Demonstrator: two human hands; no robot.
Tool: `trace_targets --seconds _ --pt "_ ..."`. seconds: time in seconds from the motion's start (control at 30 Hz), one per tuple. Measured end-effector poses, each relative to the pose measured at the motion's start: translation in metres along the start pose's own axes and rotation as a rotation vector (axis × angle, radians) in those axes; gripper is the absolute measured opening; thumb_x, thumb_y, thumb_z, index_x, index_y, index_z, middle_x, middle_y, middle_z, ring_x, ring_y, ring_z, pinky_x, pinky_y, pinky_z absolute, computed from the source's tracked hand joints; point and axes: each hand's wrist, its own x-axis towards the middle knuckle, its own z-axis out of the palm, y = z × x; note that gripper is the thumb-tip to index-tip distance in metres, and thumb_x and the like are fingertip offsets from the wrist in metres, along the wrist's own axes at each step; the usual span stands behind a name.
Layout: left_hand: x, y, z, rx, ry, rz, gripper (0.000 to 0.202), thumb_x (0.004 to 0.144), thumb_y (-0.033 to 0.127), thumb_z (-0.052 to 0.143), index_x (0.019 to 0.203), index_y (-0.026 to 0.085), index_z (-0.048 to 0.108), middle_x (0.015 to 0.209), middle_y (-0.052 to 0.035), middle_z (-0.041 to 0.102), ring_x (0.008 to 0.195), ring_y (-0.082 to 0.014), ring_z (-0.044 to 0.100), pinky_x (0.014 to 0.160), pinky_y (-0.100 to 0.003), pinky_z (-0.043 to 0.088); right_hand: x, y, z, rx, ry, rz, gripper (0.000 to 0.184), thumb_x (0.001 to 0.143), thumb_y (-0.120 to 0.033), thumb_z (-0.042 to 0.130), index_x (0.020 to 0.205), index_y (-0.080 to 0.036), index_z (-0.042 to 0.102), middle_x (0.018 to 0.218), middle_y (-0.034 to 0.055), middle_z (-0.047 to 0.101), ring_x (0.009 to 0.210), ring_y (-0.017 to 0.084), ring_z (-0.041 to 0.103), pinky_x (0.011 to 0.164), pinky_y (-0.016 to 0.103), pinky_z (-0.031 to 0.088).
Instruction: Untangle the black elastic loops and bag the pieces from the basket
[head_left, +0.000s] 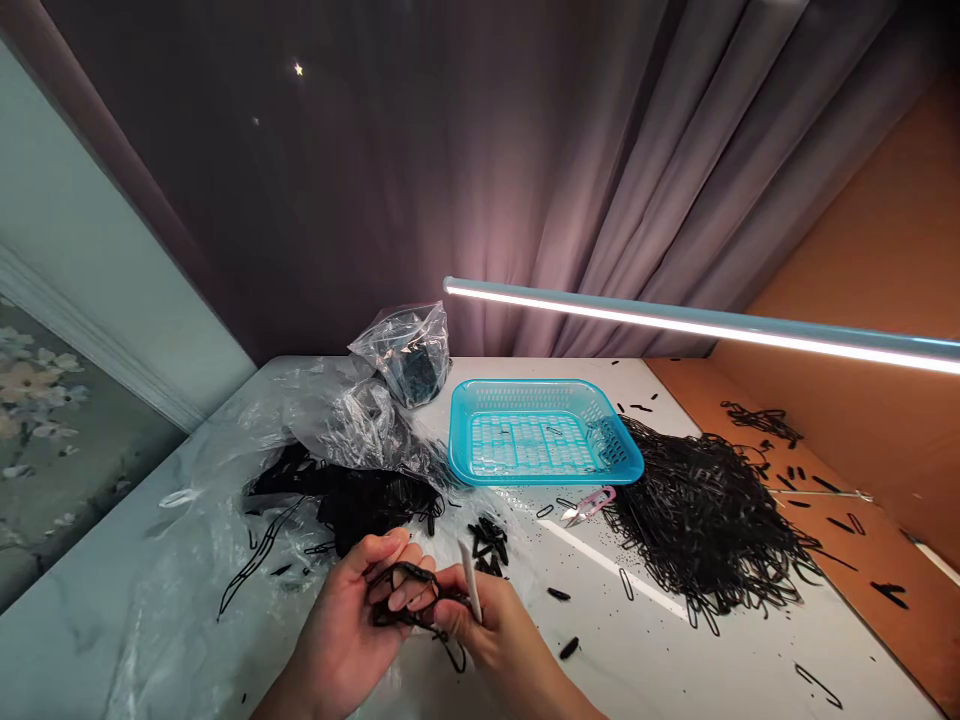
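Note:
My left hand (341,615) is closed around a bunch of thin black cord loops (405,575), with part of the bunch hanging below the fingers. My right hand (491,625) pinches the same cords from the other side. A slim pale stick-like tool (470,580) stands up between its thumb and index finger; its kind is not plain. Just beyond the left hand lies a dark mass of black cords (367,505) on clear plastic. Small black pieces (489,540) are heaped beyond the right hand.
A blue plastic basket (546,481) stands mid-table, with pink-handled thread snips (589,507) before it. To its right spreads a large pile of black loops (712,520). Clear plastic bags (405,350) cover the left side. A lit tube lamp (675,318) crosses above the right.

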Motion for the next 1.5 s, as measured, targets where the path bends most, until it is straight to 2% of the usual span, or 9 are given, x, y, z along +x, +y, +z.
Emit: trace_targets --seconds 0.13,0.4,0.5,0.6,0.7,0.83,0.93,1.2,1.5 --pt "-0.001 0.001 0.004 -0.027 0.034 0.019 0.034 0.088 0.016 0.055 0.056 0.018 0.043 0.056 0.0039 0.036 0.056 -0.0127 0.039 0.062 -0.03 0.044 -0.004 -0.006 -0.003 0.047 0.146 0.114 0.036 0.082 -0.049 0.072 0.089 -0.014 0.07 0.078 0.0058 0.067 0.075 0.019 0.061 0.071 0.028 0.046" --pt "-0.006 -0.002 0.006 0.061 -0.052 0.073 0.035 0.083 0.016 0.057 0.054 0.02 0.039 0.054 0.0039 0.032 0.055 -0.0136 0.032 0.057 -0.028 0.04 -0.011 -0.021 -0.004 0.0 0.252 0.104 0.032 0.077 -0.041 0.079 0.093 -0.016 0.068 0.081 0.002 0.064 0.059 0.009 0.044 0.055 0.022 0.031" --pt "-0.006 -0.004 0.006 0.107 -0.083 0.062 0.033 0.082 0.018 0.057 0.055 0.021 0.039 0.054 0.0033 0.035 0.057 -0.014 0.031 0.06 -0.029 0.041 -0.012 -0.025 0.002 -0.131 0.282 0.012 0.024 0.079 -0.036 0.077 0.09 -0.017 0.068 0.078 -0.0003 0.059 0.052 0.007 0.034 0.048 0.022 0.023" --pt "-0.006 -0.008 0.005 0.146 -0.078 0.057 0.031 0.082 0.019 0.057 0.056 0.02 0.04 0.056 0.0031 0.037 0.058 -0.0134 0.031 0.061 -0.028 0.04 -0.01 -0.028 0.006 -0.327 0.304 -0.165 0.013 0.079 -0.029 0.076 0.084 -0.018 0.071 0.079 0.0019 0.058 0.059 0.011 0.045 0.05 0.023 0.029" --pt "-0.006 -0.011 0.006 0.205 -0.062 0.07 0.024 0.084 0.019 0.057 0.064 0.019 0.044 0.061 0.0035 0.041 0.057 -0.0118 0.031 0.061 -0.026 0.038 -0.007 -0.025 0.005 -0.403 0.31 -0.232 0.006 0.083 -0.022 0.069 0.081 -0.017 0.072 0.076 0.0031 0.058 0.062 0.012 0.049 0.053 0.024 0.033" --pt "-0.007 -0.011 0.007 0.327 -0.019 0.095 0.007 0.088 0.017 0.055 0.083 0.022 0.052 0.064 0.0057 0.039 0.057 -0.0105 0.031 0.062 -0.023 0.035 -0.006 -0.015 -0.001 -0.158 0.286 -0.121 0.015 0.082 -0.03 0.071 0.075 -0.017 0.069 0.074 0.0027 0.058 0.063 0.013 0.05 0.054 0.024 0.034" --pt "-0.006 -0.011 0.005 0.425 0.007 0.109 0.014 0.089 0.022 0.052 0.101 0.025 0.058 0.066 0.0059 0.039 0.058 -0.0106 0.031 0.062 -0.023 0.033 -0.006 -0.013 -0.004 0.034 0.257 0.0 0.025 0.079 -0.039 0.074 0.074 -0.016 0.067 0.07 0.0016 0.057 0.063 0.013 0.049 0.054 0.024 0.034" --pt "0.005 -0.02 -0.003 0.909 0.048 0.345 0.024 0.082 0.042 0.07 0.081 0.019 0.063 0.073 0.0015 0.051 0.069 -0.0142 0.042 0.064 -0.023 0.035 -0.006 -0.023 -0.004 -0.054 0.279 0.06 0.032 0.083 -0.044 0.069 0.073 -0.014 0.063 0.063 -0.0011 0.049 0.059 0.011 0.039 0.053 0.024 0.028" --pt "0.007 -0.023 0.001 1.168 0.151 0.464 0.038 0.085 0.053 0.063 0.069 0.019 0.056 0.063 0.002 0.044 0.061 -0.0148 0.035 0.055 -0.023 0.029 -0.004 -0.029 -0.002 -0.219 0.301 0.049 0.018 0.085 -0.03 0.059 0.075 -0.015 0.06 0.066 -0.0024 0.044 0.056 0.011 0.034 0.051 0.024 0.025"
